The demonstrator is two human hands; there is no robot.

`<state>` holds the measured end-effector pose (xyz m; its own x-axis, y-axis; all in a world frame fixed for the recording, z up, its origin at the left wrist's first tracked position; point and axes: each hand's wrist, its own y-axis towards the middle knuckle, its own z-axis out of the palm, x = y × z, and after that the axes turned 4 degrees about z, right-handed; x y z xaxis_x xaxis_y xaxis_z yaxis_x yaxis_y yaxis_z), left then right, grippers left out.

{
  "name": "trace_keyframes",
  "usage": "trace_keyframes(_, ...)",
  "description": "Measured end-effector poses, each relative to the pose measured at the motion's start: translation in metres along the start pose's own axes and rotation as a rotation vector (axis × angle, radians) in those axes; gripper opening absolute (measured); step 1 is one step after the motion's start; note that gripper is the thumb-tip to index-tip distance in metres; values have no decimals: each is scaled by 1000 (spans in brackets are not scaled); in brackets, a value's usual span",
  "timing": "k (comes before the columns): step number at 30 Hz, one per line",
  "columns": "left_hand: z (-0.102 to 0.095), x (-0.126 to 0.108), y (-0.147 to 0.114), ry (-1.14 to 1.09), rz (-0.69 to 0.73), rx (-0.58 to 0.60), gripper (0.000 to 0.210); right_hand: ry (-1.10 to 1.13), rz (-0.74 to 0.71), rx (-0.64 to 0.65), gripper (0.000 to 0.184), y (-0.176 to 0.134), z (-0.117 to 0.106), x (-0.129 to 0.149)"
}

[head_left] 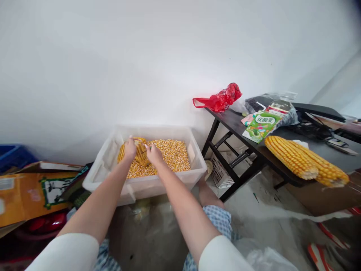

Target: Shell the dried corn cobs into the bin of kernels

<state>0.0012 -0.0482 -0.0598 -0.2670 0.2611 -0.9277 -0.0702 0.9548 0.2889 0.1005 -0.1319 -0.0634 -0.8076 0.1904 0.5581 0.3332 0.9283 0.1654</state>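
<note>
A clear plastic bin (166, 128) stands against the wall, holding a bed of loose corn kernels (175, 154). Over its left half, my left hand (130, 149) is closed on an ear of corn (141, 153). More yellow ear (121, 152) shows on the left of that hand; whether it belongs to the same piece I cannot tell. My right hand (153, 154) is closed just to the right, with a thin dark tool (144, 151) sticking out of its fingers toward the corn. The tool's exact kind is too small to make out.
On the right, a black table (284, 132) carries two ears of corn (293, 156), a green drink carton (261, 126), a bottle (282, 103) and a red plastic bag (221, 99). A yellow cardboard box (28, 192) and a blue crate (11, 154) sit left. Below the table is a basket (221, 171).
</note>
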Motion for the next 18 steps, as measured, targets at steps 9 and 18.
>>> trace_keyframes(9, -11, -7, -33, 106, 156, 159, 50, -8, 88, -103, 48, -3, -5, -15)
trace_keyframes(18, -11, -3, -36, 338, 109, 155, 67, 6, 80, -95, 52, -2, -3, -20)
